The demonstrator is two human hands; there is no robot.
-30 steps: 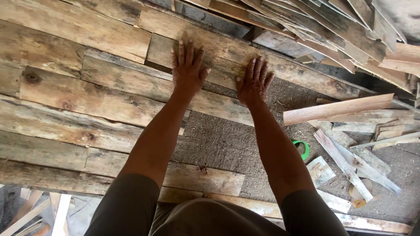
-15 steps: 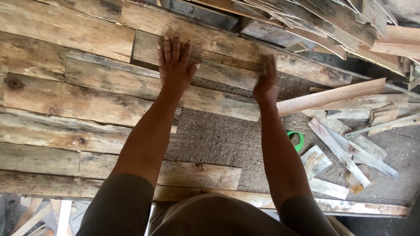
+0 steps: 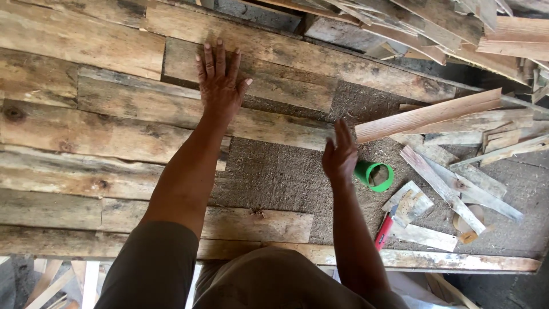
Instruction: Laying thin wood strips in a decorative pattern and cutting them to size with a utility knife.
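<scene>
My left hand [image 3: 219, 86] lies flat, fingers spread, on a short weathered plank [image 3: 280, 74] set among other rough boards laid side by side on a grey fibre panel [image 3: 274, 174]. My right hand [image 3: 339, 155] hovers edge-on above the bare panel, fingers apart, holding nothing. It is just left of a green cup [image 3: 374, 174] lying on its side. A longer pale strip of wood [image 3: 426, 115] lies just beyond my right hand.
Loose wood offcuts [image 3: 452, 183] and a red-handled tool [image 3: 384, 232] lie scattered at the right. A heap of boards [image 3: 434, 28] is stacked along the top right. A long plank [image 3: 434, 260] runs along the near edge.
My right hand has lifted off the short plank and pulled back toward me and right, to near the green cup. My left hand stays pressed on the plank.
</scene>
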